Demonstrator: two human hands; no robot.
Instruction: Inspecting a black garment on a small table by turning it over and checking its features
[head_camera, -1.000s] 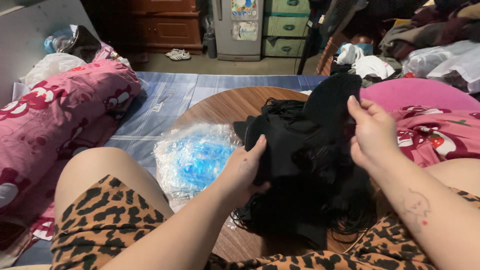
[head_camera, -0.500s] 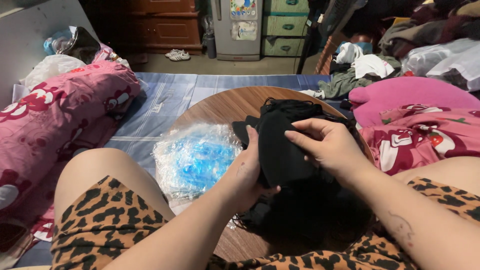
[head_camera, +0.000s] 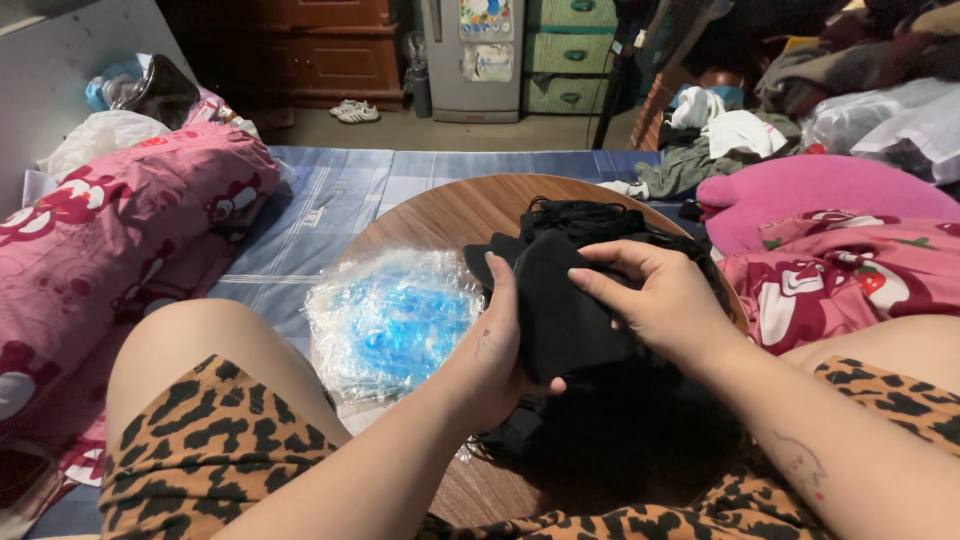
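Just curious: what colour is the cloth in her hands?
Black cloth, seen best from the head camera.

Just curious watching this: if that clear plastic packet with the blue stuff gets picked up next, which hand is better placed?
Probably the left hand: it lies right beside the plastic packet on the round table. The right hand is farther away, across the black cloth both hands hold.

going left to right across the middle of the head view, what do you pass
pink patterned bedding roll → clear plastic bag with blue inside → left hand → black cloth → right hand → pink cartoon-print blanket
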